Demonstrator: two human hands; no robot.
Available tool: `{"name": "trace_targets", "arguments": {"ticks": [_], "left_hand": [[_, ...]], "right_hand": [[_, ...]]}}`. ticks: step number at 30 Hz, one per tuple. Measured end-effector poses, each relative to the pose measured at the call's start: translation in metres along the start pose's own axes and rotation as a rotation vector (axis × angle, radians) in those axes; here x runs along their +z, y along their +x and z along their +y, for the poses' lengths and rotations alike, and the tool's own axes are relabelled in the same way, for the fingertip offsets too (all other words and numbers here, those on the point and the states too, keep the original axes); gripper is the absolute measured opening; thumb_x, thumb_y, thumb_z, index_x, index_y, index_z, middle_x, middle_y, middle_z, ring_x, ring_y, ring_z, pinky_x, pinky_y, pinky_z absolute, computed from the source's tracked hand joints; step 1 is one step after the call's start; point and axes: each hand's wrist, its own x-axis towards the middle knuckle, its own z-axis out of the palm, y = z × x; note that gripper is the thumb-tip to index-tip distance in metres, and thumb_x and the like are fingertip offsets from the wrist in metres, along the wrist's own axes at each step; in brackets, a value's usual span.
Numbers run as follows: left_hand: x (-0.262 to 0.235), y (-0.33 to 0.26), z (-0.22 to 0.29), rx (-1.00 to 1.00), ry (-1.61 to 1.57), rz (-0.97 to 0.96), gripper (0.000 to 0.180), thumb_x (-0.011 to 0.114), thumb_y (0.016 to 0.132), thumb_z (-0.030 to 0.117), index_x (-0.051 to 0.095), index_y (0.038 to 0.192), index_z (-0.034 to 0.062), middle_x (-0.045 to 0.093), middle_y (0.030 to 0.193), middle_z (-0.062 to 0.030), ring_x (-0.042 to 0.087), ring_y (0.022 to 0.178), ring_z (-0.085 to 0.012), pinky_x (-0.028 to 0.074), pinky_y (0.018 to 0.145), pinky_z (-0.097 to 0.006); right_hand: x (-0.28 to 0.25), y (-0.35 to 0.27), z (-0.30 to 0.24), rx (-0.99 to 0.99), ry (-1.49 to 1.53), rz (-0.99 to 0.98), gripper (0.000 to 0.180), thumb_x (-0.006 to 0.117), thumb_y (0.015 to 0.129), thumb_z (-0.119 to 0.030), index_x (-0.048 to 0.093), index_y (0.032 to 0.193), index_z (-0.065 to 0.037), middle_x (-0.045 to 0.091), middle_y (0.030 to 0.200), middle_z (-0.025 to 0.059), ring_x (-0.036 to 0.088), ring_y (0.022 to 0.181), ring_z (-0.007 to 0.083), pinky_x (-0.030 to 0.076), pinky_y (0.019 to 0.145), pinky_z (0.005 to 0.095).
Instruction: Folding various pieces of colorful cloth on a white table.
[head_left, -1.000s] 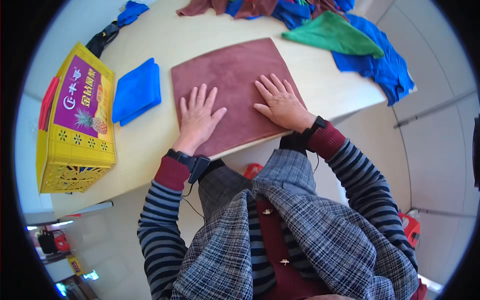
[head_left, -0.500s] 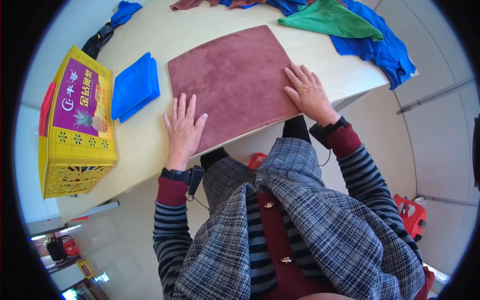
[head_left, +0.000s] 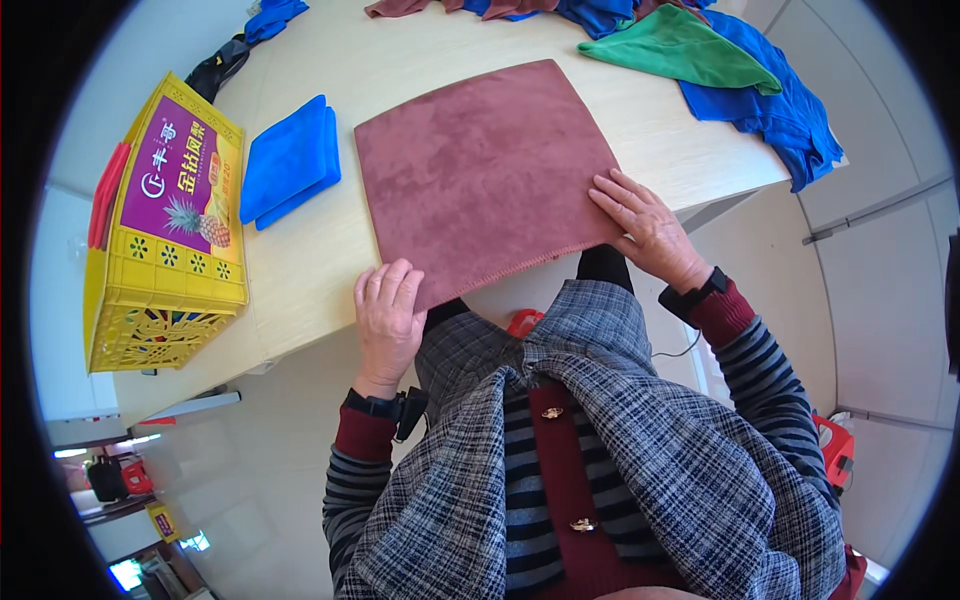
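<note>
A brownish-red cloth with a stitched near edge lies flat on the table, its near edge along the table's front. My left hand is at the cloth's near left corner, fingers bent and closed on it; the thumb tip and the corner itself are partly hidden. On the near right corner rests my right hand, its fingers stretched out over the cloth. To the left of this cloth lies a folded blue cloth, touched by neither hand.
A yellow plastic crate with a purple panel stands on the table's left side. Blue cloths and a green cloth are heaped at the far right. The pale wooden table ends just in front of my lap.
My left hand has drawn back to the near left corner, and its spread fingers have curled. My right hand has slid nearer along the cloth's right edge. The whole view has shifted slightly.
</note>
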Motion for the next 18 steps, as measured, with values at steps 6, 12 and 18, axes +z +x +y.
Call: {"name": "trace_targets", "arguments": {"ticks": [6,12,18], "left_hand": [[-0.023,-0.011,0.005,0.043,-0.099,0.03,0.036,0.075,0.064,-0.003,0.063,0.097,0.0043,0.065,0.102,-0.0087,0.061,0.098,-0.0298,0.044,0.098,-0.046],[-0.067,-0.001,0.001,-0.034,-0.355,-0.081,0.026,0.073,0.072,-0.007,0.064,0.095,0.0022,0.065,0.093,-0.0077,0.064,0.093,-0.0251,0.049,0.09,-0.038],[-0.067,0.064,-0.042,-0.462,-0.671,0.0,0.017,0.077,0.084,0.005,0.068,0.096,-0.0017,0.07,0.087,-0.0054,0.063,0.078,-0.0113,0.051,0.07,-0.027]], "right_hand": [[-0.024,-0.015,-0.01,-0.051,0.079,0.077,0.039,0.072,0.083,-0.003,0.068,0.123,-0.007,0.067,0.129,0.0122,0.06,0.124,0.0308,0.052,0.101,0.0397],[-0.09,0.002,-0.016,0.021,0.356,-0.158,0.031,0.069,0.085,-0.003,0.072,0.115,-0.002,0.075,0.107,0.0109,0.072,0.098,0.0254,0.055,0.091,0.0347],[-0.104,0.088,0.024,0.196,0.722,-0.359,0.014,0.065,0.093,-0.006,0.072,0.104,-0.001,0.069,0.085,-0.0003,0.06,0.077,0.009,0.051,0.073,0.0259]]}}
